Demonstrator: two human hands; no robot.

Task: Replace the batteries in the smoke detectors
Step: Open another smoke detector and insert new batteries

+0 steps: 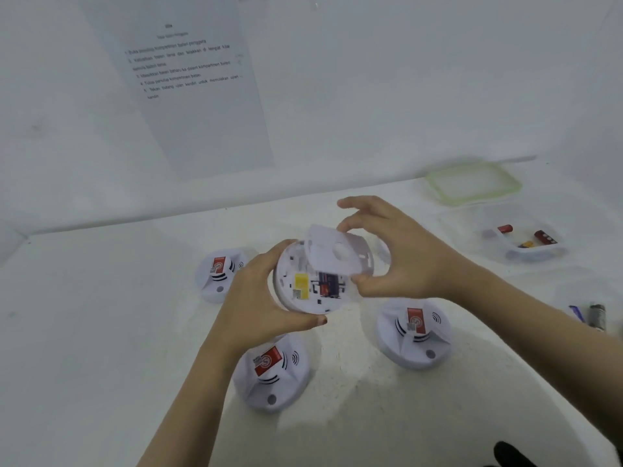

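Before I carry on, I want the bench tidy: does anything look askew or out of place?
The back cover sits tilted off the held detector, pinched by the right hand while the left hand grips the body. Two small items lie outside the tub.

- Instruction sheet (pixel 188 96): print blurred, illegible; top cropped by the frame.
- Back cover (pixel 337 256): motion-blurred; conceals the upper interior of the held smoke detector (pixel 303 291).
- White item (pixel 383 252): mostly hidden behind the right hand (pixel 404 257); identity indeterminate.
- Dark cylinder (pixel 597 316) near the right edge: blurred, type indeterminate.
- Black object (pixel 510 455): cropped by the bottom edge.
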